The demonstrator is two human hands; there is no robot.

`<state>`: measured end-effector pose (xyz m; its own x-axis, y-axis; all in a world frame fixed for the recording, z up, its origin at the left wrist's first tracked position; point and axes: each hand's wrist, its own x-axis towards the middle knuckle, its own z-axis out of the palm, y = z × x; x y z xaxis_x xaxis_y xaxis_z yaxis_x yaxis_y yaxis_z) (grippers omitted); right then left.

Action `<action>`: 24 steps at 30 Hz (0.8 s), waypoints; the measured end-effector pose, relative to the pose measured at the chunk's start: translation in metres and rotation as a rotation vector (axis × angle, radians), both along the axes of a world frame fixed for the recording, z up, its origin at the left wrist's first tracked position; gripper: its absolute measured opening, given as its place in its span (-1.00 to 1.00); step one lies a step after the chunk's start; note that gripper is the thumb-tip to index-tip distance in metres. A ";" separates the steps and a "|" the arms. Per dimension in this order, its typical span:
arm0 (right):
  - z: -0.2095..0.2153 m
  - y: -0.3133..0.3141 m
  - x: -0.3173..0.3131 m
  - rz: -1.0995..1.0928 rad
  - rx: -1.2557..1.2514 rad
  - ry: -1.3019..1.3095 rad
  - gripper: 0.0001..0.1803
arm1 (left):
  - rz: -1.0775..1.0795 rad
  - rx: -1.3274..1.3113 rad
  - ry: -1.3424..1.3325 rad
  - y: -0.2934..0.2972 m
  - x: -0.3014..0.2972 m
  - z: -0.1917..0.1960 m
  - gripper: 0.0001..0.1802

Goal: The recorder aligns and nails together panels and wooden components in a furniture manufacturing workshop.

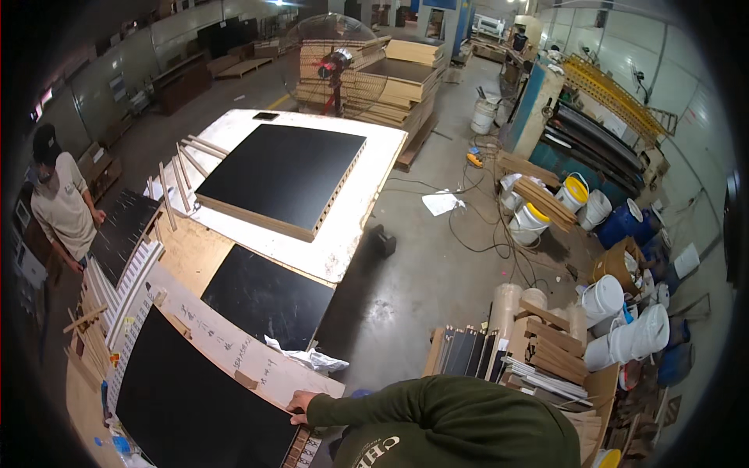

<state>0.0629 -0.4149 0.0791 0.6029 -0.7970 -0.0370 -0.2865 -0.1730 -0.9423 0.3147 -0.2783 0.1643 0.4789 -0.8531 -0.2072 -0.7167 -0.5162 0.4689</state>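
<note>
At the lower middle, my right hand (300,405) has its fingers curled over the near right corner of a large black-faced panel (207,394). A dark green sleeve runs from it to the right. The panel lies flat, and slats show in its open edge beside my hand. Under and behind it is a pale board (214,327) with handwriting. A small brown block (245,380) rests by the panel's far edge. White crumpled plastic (308,357) sits just beyond my hand. My left hand is out of view.
A second black panel (285,175) lies on a white-topped table (374,168), with wooden strips (182,175) beside it. Another person (62,199) stands at far left. Behind are a fan (331,66) and stacked boards (409,78). Buckets (530,222) and cables (499,242) occupy the right.
</note>
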 end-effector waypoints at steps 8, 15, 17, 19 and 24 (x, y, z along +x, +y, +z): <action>0.000 -0.017 -0.002 0.065 0.104 0.116 -0.55 | -0.035 -0.067 -0.015 -0.001 0.018 0.011 -0.51; 0.009 -0.007 -0.001 -0.016 0.256 0.065 -0.62 | -0.064 -0.103 -0.028 0.018 0.063 0.021 -0.50; -0.005 0.001 0.001 -0.040 0.266 0.009 -0.52 | -0.063 -0.112 -0.040 0.033 0.082 0.023 -0.50; -0.001 0.011 0.009 -0.059 0.263 0.028 -0.50 | -0.022 -0.116 -0.056 0.063 0.104 0.024 -0.49; -0.040 0.001 0.013 0.128 -0.255 0.543 -0.52 | 0.008 -0.123 -0.108 0.150 0.163 -0.006 -0.48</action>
